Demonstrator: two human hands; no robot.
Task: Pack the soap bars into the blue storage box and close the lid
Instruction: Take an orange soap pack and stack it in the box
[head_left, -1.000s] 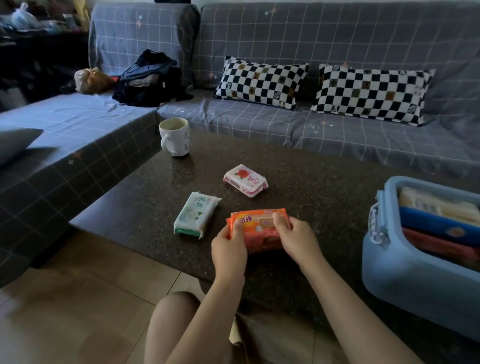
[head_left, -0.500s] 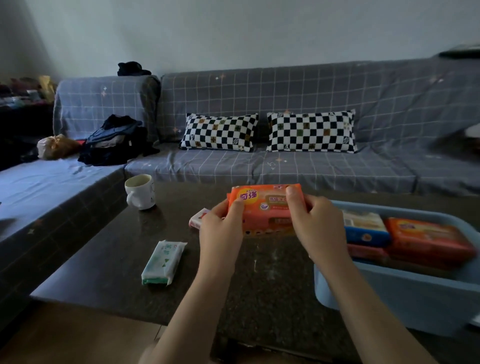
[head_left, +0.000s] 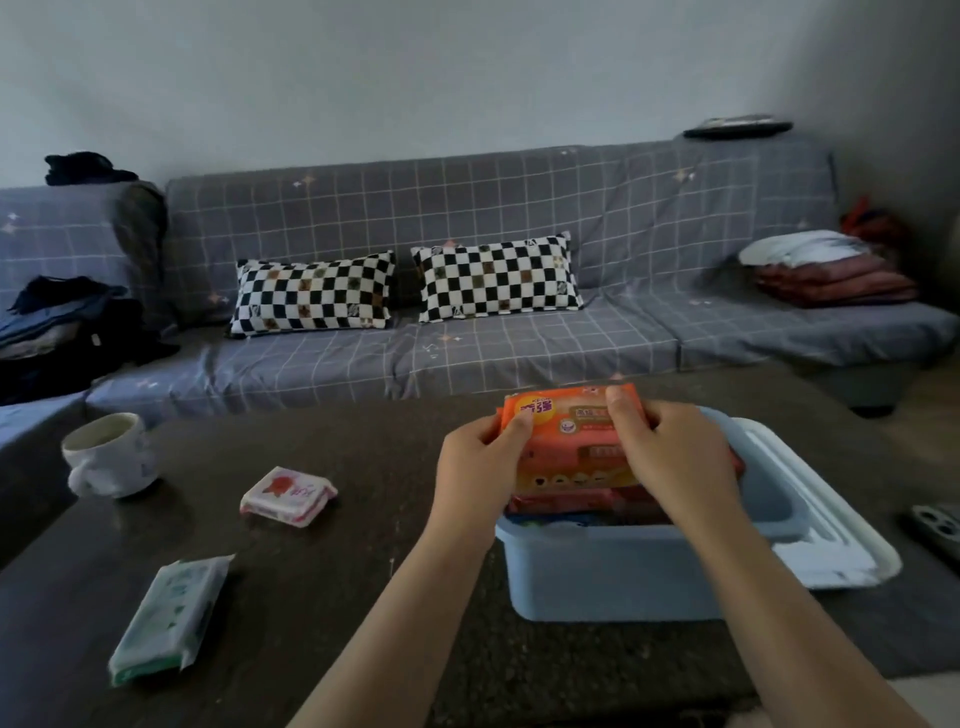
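Orange soap pack (head_left: 569, 441) over blue box (head_left: 613, 569), both hands

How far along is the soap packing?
Some bars already lie in the blue box. Both hands, left and right, hold an orange bar over it. The pink bar and green bar wait on the table; the lid is off.

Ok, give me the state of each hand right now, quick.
Left hand: closed on the left end of the orange soap pack.
Right hand: closed on the same pack's right end, over the blue storage box.
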